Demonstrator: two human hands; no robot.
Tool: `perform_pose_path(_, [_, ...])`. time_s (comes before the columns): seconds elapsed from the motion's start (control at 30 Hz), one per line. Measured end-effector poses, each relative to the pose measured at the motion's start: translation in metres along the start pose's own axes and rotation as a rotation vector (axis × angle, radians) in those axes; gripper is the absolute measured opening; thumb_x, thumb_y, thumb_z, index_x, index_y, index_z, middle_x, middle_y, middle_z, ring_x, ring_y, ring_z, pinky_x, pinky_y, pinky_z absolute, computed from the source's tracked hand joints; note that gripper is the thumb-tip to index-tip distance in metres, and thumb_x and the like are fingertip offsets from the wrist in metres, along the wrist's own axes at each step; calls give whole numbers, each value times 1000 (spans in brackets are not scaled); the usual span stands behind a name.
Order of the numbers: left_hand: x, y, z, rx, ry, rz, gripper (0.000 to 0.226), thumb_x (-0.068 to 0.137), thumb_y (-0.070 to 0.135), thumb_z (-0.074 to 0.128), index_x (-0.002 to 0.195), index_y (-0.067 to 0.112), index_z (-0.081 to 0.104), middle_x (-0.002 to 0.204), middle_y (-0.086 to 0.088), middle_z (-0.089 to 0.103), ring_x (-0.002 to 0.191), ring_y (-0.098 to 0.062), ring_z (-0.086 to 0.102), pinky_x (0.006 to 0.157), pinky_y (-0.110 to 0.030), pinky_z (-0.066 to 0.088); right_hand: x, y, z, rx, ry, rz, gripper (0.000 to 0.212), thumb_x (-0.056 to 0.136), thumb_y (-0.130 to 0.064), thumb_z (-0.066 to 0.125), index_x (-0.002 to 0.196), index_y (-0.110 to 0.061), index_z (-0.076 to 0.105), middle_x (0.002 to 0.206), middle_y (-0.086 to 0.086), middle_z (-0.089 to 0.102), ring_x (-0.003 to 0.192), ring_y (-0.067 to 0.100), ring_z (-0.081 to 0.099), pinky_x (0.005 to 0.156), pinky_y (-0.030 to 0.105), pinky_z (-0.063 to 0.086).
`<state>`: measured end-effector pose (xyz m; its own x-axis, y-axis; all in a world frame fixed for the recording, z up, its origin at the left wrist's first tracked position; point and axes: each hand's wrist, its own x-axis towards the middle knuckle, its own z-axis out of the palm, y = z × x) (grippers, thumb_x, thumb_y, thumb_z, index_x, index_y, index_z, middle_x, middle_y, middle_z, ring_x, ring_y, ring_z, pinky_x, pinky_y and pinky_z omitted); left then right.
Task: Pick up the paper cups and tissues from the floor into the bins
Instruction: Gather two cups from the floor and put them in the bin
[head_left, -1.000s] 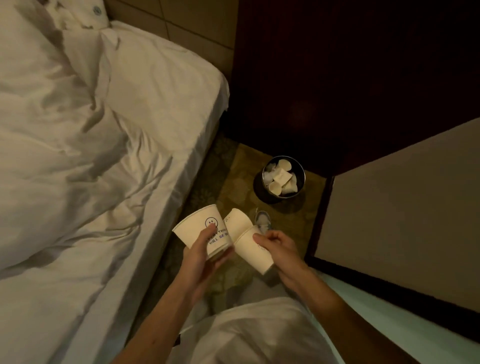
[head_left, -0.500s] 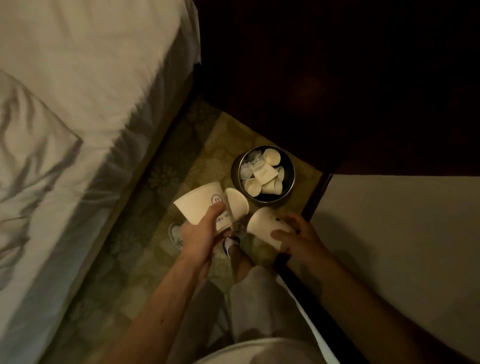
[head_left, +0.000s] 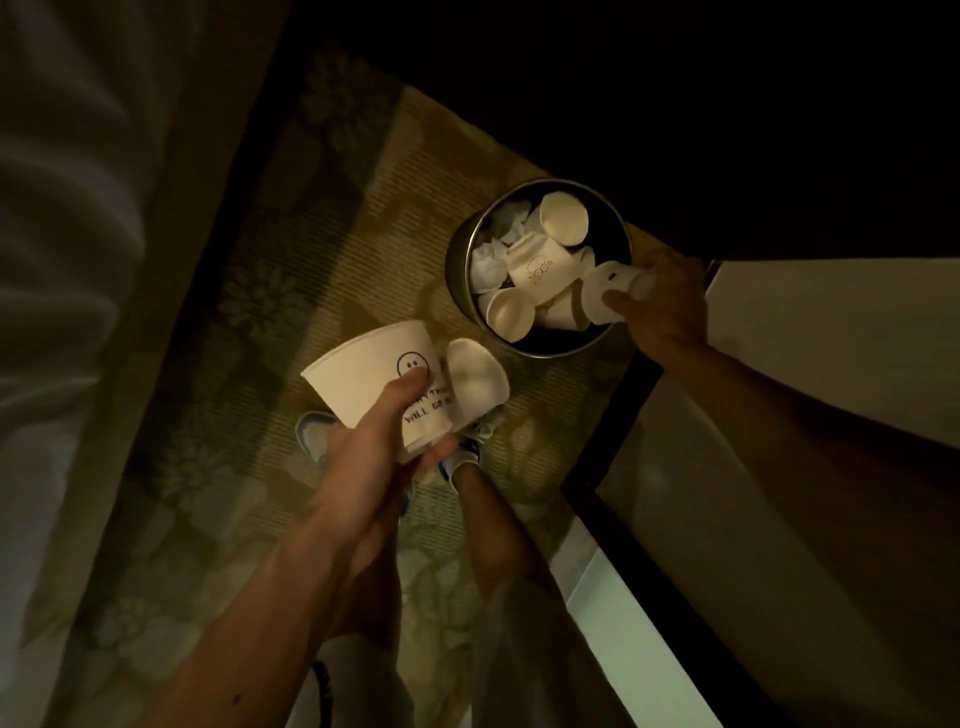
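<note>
- Here, the bed is running along 9 o'clock, beside the carpet.
- The left hand, at 7 o'clock, is gripping two paper cups, fingers curled round them.
- The bin, at 1 o'clock, is holding cups and tissues.
- The right hand is pinching a third cup over the bin's 4 o'clock rim.

A round metal bin stands on the floor, far right, holding several white paper cups and crumpled tissues. The right hand grips a tipped cup over the bin's right rim. Nearer and to the left, the left hand holds a smiley-face cup and a second cup, touching side by side.
</note>
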<state>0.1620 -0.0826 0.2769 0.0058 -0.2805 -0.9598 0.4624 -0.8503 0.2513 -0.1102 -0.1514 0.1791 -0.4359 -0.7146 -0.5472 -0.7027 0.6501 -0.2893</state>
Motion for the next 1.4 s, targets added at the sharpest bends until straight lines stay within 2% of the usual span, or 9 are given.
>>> perform_pose_path(0.17, [29,-11,11,-21,-80,-17,46,79,29,69,123,18,61,112,-7,73,102,-23,71,77,-34,61,17,14,28,-155,4,-118,53,83,-24,75,130,-11,55,138,15,39,126,35,43,100,38,42])
perform_pose_path(0.33, [57,-20,18,-40,-85,-15,39,82,25,70,120,16,64,110,-7,74,101,-24,72,76,-35,60,38,15,54,-185,10,-105,54,87,-27,72,135,-13,52,142,14,40,128,33,41,95,37,42])
perform_pose_path(0.47, [71,-28,20,-11,-101,-8,45,78,29,72,121,17,64,110,-6,74,101,-23,72,75,-33,60,46,26,59,-324,-220,-112,78,86,-33,71,150,-17,31,149,16,37,139,33,28,109,44,30])
perform_pose_path(0.57, [76,-31,21,-12,-100,-11,53,72,33,73,122,16,63,111,-7,74,101,-23,72,75,-34,59,28,30,55,-334,-127,-184,76,89,-46,64,150,-16,30,153,14,30,143,32,20,115,48,24])
perform_pose_path(0.63, [78,-33,22,-29,-101,-23,52,73,32,72,122,17,63,112,-7,73,102,-23,71,76,-36,60,4,27,52,-115,-88,-170,56,90,-49,60,134,-16,49,138,8,47,127,23,42,101,36,41])
perform_pose_path(0.77, [81,-34,26,-15,-147,-53,49,81,30,68,128,17,60,119,-8,71,108,-26,69,81,-39,59,-52,7,51,573,-538,251,19,86,-49,62,98,-35,58,99,-12,66,86,6,65,66,22,51])
perform_pose_path(0.93, [83,-37,37,78,-204,-67,56,78,34,71,130,18,60,119,-8,71,110,-27,68,87,-41,58,-66,12,43,772,-538,259,8,87,-14,69,92,-20,67,73,-11,73,65,4,69,54,16,52])
perform_pose_path(1.17, [85,-37,38,253,-103,54,60,57,47,74,113,24,67,102,1,76,90,-15,73,66,-25,58,-25,33,45,-32,-192,-174,36,88,-27,70,115,-5,64,140,9,41,122,22,47,91,22,41])
perform_pose_path(1.4, [82,-53,27,323,-75,79,55,66,43,74,114,16,69,97,-3,77,76,-11,71,54,-20,51,-8,36,82,-344,-120,-337,28,93,-24,62,113,-5,64,145,12,36,123,31,47,92,39,46])
